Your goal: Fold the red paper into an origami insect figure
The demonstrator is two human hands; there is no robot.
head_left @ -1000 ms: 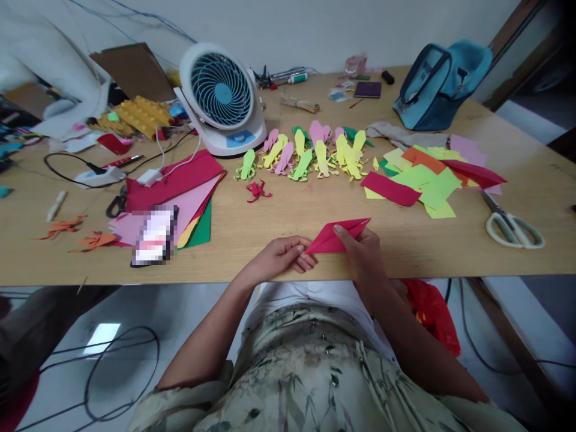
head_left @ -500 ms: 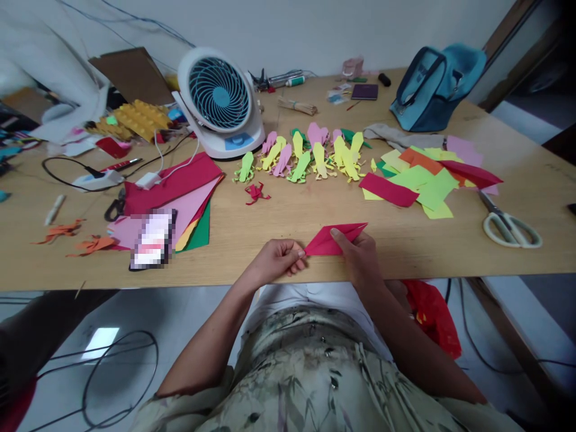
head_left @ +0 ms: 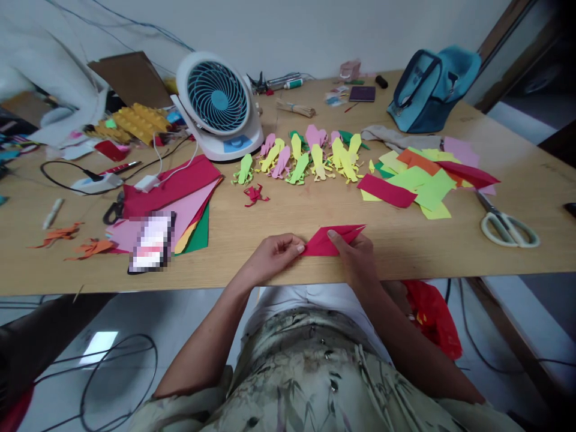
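Observation:
A folded piece of red paper (head_left: 323,242), roughly a slanted four-sided shape, is held over the front edge of the wooden table (head_left: 234,246). My right hand (head_left: 359,255) grips its right part, thumb on top and fingers behind. At its left tip, my left hand (head_left: 276,257) pinches the paper between thumb and forefinger. Beyond them lies a small red folded paper figure (head_left: 255,195). Several folded paper figures (head_left: 299,169) in yellow, pink and green stand in a group farther back.
Coloured paper sheets (head_left: 420,183) and white-handled scissors (head_left: 508,228) lie to the right. On the left are a phone (head_left: 152,243), larger red sheets (head_left: 180,186), orange paper figures (head_left: 94,248) and a power strip (head_left: 96,182). A fan (head_left: 219,99) and a blue bag (head_left: 432,90) stand behind.
My left fingers have uncurled a little and shifted slightly at the paper's left tip. My right hand keeps its hold. The whole view has shifted slightly.

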